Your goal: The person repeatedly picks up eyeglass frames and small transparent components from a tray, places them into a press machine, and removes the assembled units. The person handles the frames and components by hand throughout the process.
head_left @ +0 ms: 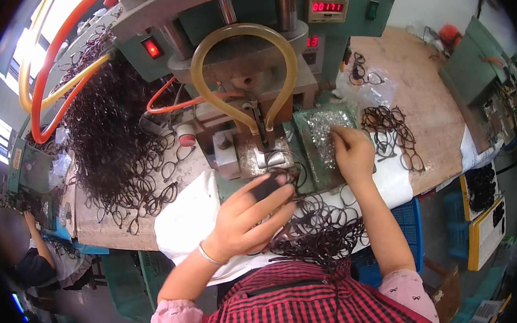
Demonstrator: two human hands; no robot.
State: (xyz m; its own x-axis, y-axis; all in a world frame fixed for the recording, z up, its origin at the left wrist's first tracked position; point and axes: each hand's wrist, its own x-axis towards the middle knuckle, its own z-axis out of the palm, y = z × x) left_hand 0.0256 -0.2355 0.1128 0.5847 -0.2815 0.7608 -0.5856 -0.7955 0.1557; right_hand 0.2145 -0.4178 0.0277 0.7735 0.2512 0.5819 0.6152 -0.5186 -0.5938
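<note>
My left hand (248, 218) is closed in front of the press, its fingers around a dark eyeglass frame (295, 168) whose thin rims stick out near the metal fixture (271, 159). A black patch (264, 189) shows among these fingers; blur hides what it is. To the right, a green metal tray (307, 159) holds many small silvery pieces (329, 129). Over its right part my right hand (356, 154) is pinched, thumb and fingertips together at the pieces. Whatever lies between those fingertips is too small to make out.
A green press (247, 72) with hoses and a lit counter (327, 8) towers ahead. Dark eyeglass frames lie in a large heap (109, 131) at left, a pile (320, 227) before me and a group (392, 126) at right. A blue basket (408, 225) stands lower right; another person (36, 250) works far left.
</note>
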